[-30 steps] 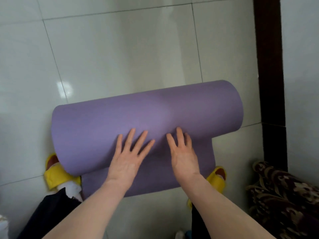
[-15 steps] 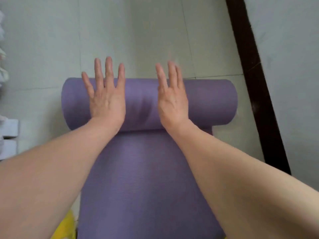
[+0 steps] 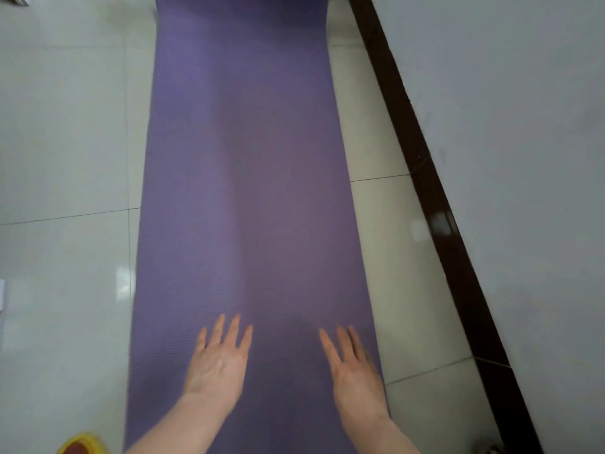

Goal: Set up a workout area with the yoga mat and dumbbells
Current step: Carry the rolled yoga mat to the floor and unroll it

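1. Now the purple yoga mat (image 3: 242, 178) lies flat along the pale tiled floor (image 3: 65, 126), running straight away from the camera until its far end leaves the top of the picture.
2. Left hand (image 3: 217, 365) is over the near part of the mat, left of centre, palm down, fingers stretched and a little spread, gripping nothing.
3. Right hand (image 3: 355, 371) is over the mat close to its right edge, also palm down and flat with fingers extended, holding nothing; it looks slightly blurred.
4. Whether either palm actually presses the surface or floats just above it, I cannot tell.
5. Both bare forearms come in from the bottom edge, one on each side of the mat's middle.
6. On the right, a strip of tile separates the mat from a dark baseboard (image 3: 425, 178), which runs diagonally under a grey wall (image 3: 523, 158).
7. Down at the bottom left corner, just beside the mat's edge, a yellow slipper (image 3: 80, 445) peeks in.
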